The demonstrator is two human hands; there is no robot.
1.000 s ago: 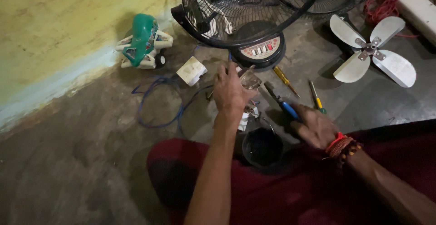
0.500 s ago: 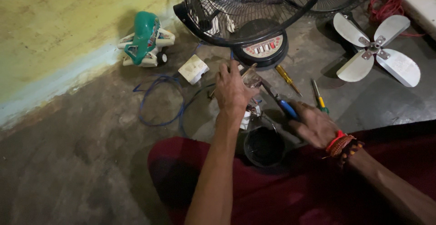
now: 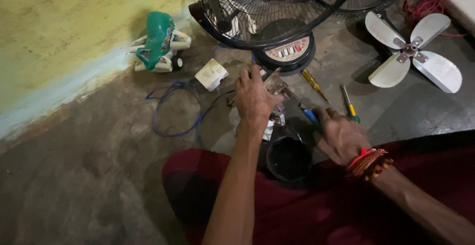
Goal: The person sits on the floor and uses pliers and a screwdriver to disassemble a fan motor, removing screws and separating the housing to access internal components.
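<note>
Head view looks down at a person seated on a concrete floor point(image 3: 89, 185), legs in dark red cloth, with a repair job spread before them. Left hand point(image 3: 255, 96) is stretched forward, fingers curled down over a small metal part point(image 3: 278, 84) lying just in front of the round fan base point(image 3: 289, 52); it looks closed on the piece, though the palm side is hidden, so the exact hold cannot be told. Right hand point(image 3: 340, 135), with red and orange bands at the wrist, is closed around a blue-handled tool point(image 3: 309, 115) whose tip points toward the left hand. Judging by this, the step in hand is working on that small part with the tool; the next move would call for a steady left hold while the tip is brought to the part. A dark round cup point(image 3: 288, 158) sits just beside the knee, near both hands. Two yellow-handled screwdrivers point(image 3: 315, 84) lie right of the part. Farther right lies a loose white fan blade point(image 3: 413, 52); toward the wall sit a white switch box point(image 3: 211, 74), a looped blue wire point(image 3: 170, 107) and a green toy vehicle point(image 3: 157, 44). The fan's wire cage point(image 3: 267, 7) looms over the work and crowds the reach.
</note>
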